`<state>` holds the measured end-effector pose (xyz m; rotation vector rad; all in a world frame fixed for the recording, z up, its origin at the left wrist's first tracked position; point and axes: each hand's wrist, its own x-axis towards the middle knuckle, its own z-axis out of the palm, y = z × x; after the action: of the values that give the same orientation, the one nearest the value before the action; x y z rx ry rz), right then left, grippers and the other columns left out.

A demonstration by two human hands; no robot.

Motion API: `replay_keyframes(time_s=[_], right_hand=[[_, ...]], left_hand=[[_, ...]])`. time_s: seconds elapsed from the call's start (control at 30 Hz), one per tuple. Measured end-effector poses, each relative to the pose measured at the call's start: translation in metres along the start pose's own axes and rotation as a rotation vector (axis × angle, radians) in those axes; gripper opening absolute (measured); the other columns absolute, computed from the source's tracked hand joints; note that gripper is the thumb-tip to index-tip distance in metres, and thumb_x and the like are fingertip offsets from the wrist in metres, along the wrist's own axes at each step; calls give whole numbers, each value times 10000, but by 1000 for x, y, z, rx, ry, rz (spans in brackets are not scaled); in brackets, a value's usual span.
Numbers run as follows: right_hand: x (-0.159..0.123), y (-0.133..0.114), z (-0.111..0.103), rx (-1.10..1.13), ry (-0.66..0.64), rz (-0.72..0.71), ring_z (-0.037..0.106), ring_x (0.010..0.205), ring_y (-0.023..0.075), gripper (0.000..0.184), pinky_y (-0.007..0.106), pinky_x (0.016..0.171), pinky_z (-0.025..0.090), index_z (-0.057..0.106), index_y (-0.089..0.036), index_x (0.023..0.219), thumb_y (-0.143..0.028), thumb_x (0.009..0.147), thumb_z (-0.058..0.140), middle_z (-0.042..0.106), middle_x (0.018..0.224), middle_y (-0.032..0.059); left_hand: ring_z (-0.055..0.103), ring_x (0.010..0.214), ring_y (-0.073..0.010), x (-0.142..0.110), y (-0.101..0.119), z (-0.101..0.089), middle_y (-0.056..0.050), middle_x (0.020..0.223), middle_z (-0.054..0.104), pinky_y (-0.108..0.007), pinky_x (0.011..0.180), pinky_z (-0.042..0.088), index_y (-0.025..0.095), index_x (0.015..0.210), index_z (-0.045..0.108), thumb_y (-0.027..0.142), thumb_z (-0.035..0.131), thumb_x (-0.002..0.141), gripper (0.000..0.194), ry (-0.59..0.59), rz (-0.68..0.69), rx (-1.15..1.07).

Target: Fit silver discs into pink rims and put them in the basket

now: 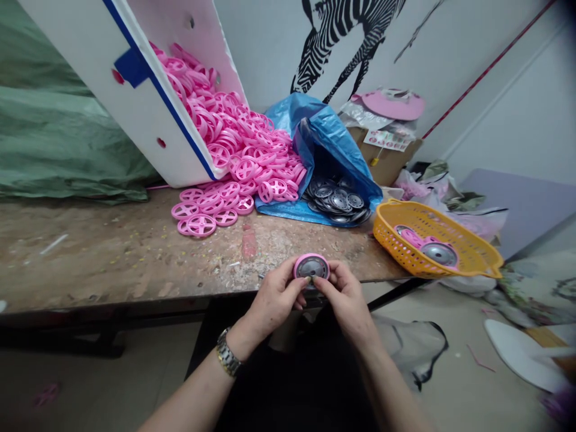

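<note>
Both my hands hold one small wheel (311, 266), a pink plastic ring with a silver hubcap set in it, just above the near edge of the workbench (112, 258). My left hand (274, 300), with a wristwatch, pinches its left side. My right hand (344, 297) pinches its right side, thumbs pressing on the silver face. A heap of pink wheel rings (238, 150) spills from a tilted white foam box (135, 90) behind. Silver hubcaps (337, 201) lie in an open blue plastic bag (324, 138).
A yellow basket (468, 252) at the bench's right end holds a few assembled wheels. A cardboard box (387, 156) with packets stands behind the bag. Green tarpaulin (58, 138) covers the left. Plastic bags and litter lie on the floor at right.
</note>
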<state>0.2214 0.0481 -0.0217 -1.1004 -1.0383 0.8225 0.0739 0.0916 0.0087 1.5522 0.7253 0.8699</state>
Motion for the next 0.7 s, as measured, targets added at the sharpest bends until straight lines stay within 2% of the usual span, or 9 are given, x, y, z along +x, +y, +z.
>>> replay_keyframes(time_s=[0.2,0.4,0.53,0.7], right_hand=[[3,-5,-5,-72,-21,-15,629,837,177,279,289,763,509,659,-198,968,-396,777,709,694,902,24],[-4,-7,-6,-70,-8,1,574,721,155,229,261,671,473,664,-196,832,-419,797,694,646,757,3],[-5,-5,-7,-45,26,10,574,715,157,249,262,668,471,667,-192,830,-436,789,699,646,746,6],[-2,-5,-9,-65,5,3,585,744,161,250,272,697,477,668,-192,843,-435,790,696,663,785,9]], left_hand=[[605,575,-118,-2,-5,-1,-28,889,641,-228,525,519,217,1223,634,278,575,901,332,-109,30,77],[592,667,-159,-7,-6,4,-40,870,656,-261,635,494,224,1204,651,274,571,910,308,-89,73,187],[597,700,-178,-6,-3,6,-38,856,659,-288,699,497,230,1190,665,269,562,911,300,-98,85,234],[631,867,-227,-3,-4,8,-70,970,686,-319,776,514,239,1309,615,304,578,910,406,-71,105,276]])
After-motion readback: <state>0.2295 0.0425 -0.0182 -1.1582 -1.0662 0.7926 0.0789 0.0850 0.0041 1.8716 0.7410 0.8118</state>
